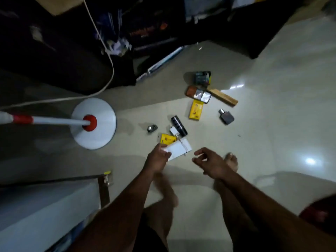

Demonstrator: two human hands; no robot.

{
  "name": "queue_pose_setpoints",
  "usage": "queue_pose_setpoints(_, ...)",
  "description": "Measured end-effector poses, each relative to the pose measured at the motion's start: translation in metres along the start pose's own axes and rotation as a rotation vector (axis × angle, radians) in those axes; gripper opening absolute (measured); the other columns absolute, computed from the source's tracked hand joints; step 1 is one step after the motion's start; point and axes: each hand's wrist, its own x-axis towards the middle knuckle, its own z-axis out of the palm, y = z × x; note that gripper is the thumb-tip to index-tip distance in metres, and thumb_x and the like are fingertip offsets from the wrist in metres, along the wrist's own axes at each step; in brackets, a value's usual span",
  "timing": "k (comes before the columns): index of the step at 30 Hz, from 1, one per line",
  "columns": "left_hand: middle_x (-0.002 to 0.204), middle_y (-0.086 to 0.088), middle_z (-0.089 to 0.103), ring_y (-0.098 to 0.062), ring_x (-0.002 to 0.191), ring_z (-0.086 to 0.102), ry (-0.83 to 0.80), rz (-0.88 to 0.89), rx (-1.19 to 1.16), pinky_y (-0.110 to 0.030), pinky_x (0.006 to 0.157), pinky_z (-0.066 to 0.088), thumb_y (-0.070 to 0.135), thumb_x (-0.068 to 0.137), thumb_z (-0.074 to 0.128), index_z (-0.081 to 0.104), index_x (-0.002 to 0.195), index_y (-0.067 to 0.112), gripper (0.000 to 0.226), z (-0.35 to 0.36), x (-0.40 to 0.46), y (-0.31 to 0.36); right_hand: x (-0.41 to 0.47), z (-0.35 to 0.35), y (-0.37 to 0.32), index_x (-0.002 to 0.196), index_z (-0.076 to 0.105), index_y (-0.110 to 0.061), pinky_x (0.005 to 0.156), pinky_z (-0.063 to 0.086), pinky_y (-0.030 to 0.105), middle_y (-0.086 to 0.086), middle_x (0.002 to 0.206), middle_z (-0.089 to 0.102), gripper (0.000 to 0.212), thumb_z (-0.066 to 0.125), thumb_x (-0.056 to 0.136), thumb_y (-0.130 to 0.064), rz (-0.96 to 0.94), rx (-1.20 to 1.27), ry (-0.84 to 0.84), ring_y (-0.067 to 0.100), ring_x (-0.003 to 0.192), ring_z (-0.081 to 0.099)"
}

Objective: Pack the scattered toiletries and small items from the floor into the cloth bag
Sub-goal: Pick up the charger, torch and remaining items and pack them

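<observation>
My left hand pinches the near end of the white cloth bag, whose long axis runs up-right from it. My right hand hovers empty, fingers loosely curled; the black tube lies just beyond the bag.

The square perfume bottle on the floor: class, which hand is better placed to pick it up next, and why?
Probably the right hand: it holds nothing, fingers loosely curled, and lies on the perfume bottle's side. The left hand already grips a white packet.
</observation>
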Motion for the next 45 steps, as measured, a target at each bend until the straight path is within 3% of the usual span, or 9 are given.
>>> queue_pose_setpoints(4, 0.109, -0.005, 0.074, -0.028, 0.106, 0.070, 0.028, -0.034, -0.003, -0.039, 0.088, 0.055, 0.029, 0.088, 0.072, 0.061, 0.120, 0.024, 0.034, 0.003, 0.058, -0.016, 0.058, 0.031, 0.017, 0.105, 0.061, -0.024, 0.075, 0.058, 0.046, -0.003, 0.078, 0.066, 0.018, 0.069, 0.091, -0.031, 0.082, -0.034, -0.032, 0.018, 0.072, 0.063)
queue_pose_setpoints(9, 0.122, -0.012, 0.068, -0.031, 0.119, 0.062, 0.017, 0.070, 0.289, -0.038, 0.096, 0.050, 0.028, 0.092, 0.070, 0.057, 0.131, 0.017, 0.042, 0.010, 0.164, -0.072, 0.162, 0.093, 0.044, 0.110, 0.053, -0.021, 0.080, 0.052, 0.042, -0.007, 0.074, 0.061, 0.030, 0.071, 0.089, -0.034, 0.046, -0.193, -0.052, 0.018, 0.075, 0.055)
queue_pose_setpoints(11, 0.133, -0.016, 0.056, -0.037, 0.124, 0.057, -0.010, 0.109, 0.414, -0.042, 0.098, 0.048, 0.031, 0.093, 0.069, 0.048, 0.142, 0.018, 0.055, 0.014, 0.203, -0.094, 0.201, 0.112, 0.046, 0.123, 0.050, -0.017, 0.079, 0.042, 0.030, 0.004, 0.090, 0.067, 0.041, 0.071, 0.091, -0.030, -0.007, -0.322, -0.050, 0.025, 0.085, 0.059)
queue_pose_setpoints(14, 0.147, -0.013, 0.041, -0.040, 0.130, 0.051, -0.042, 0.210, 0.550, -0.048, 0.099, 0.049, 0.044, 0.081, 0.081, 0.035, 0.152, 0.022, 0.088, 0.023, 0.250, -0.121, 0.262, 0.140, 0.053, 0.138, 0.044, -0.006, 0.088, 0.043, 0.035, 0.020, 0.122, 0.062, 0.063, 0.075, 0.086, -0.022, -0.091, -0.545, -0.067, 0.037, 0.114, 0.059)
queue_pose_setpoints(21, 0.171, 0.001, -0.013, -0.033, 0.157, -0.007, -0.165, 0.360, 0.844, -0.067, 0.115, 0.024, 0.063, 0.056, 0.090, -0.009, 0.162, 0.029, 0.149, 0.074, 0.302, -0.151, 0.336, 0.163, 0.085, 0.150, 0.025, -0.026, 0.092, 0.047, 0.051, 0.013, 0.148, 0.029, 0.094, 0.081, 0.074, -0.031, -0.126, -1.126, -0.005, 0.042, 0.129, 0.040)
queue_pose_setpoints(30, 0.144, -0.013, 0.033, -0.038, 0.135, 0.033, -0.014, 0.283, 0.771, -0.049, 0.092, 0.053, 0.061, 0.045, 0.095, 0.036, 0.141, 0.019, 0.120, 0.088, 0.310, -0.170, 0.360, 0.162, 0.098, 0.156, 0.024, -0.028, 0.100, 0.046, 0.050, 0.020, 0.158, 0.015, 0.097, 0.079, 0.077, -0.041, -0.232, -1.275, -0.075, 0.046, 0.130, 0.043)
queue_pose_setpoints(36, 0.140, -0.006, 0.050, -0.035, 0.122, 0.043, -0.130, 0.302, 0.662, -0.041, 0.087, 0.044, 0.053, 0.050, 0.096, 0.034, 0.138, 0.022, 0.111, 0.072, 0.314, -0.177, 0.354, 0.145, 0.087, 0.132, 0.058, -0.010, 0.094, 0.051, 0.047, 0.026, 0.142, 0.040, 0.046, 0.069, 0.091, -0.027, -0.296, -1.015, -0.071, 0.045, 0.120, 0.053)
queue_pose_setpoints(39, 0.152, -0.009, 0.047, -0.037, 0.134, 0.046, -0.246, 0.240, 0.705, -0.041, 0.101, 0.043, 0.059, 0.060, 0.091, 0.027, 0.154, 0.021, 0.119, 0.064, 0.309, -0.177, 0.345, 0.138, 0.089, 0.114, 0.066, -0.008, 0.084, 0.052, 0.044, 0.022, 0.138, 0.048, 0.024, 0.065, 0.091, -0.013, -0.277, -0.874, 0.066, 0.043, 0.107, 0.061)
queue_pose_setpoints(45, 0.150, -0.013, 0.048, -0.035, 0.133, 0.051, -0.331, 0.127, 0.646, -0.040, 0.096, 0.044, 0.058, 0.067, 0.088, 0.031, 0.150, 0.015, 0.110, 0.046, 0.293, -0.174, 0.336, 0.131, 0.099, 0.108, 0.065, -0.012, 0.081, 0.052, 0.037, 0.012, 0.119, 0.064, 0.022, 0.070, 0.089, -0.022, -0.183, -0.677, 0.127, 0.033, 0.101, 0.065)
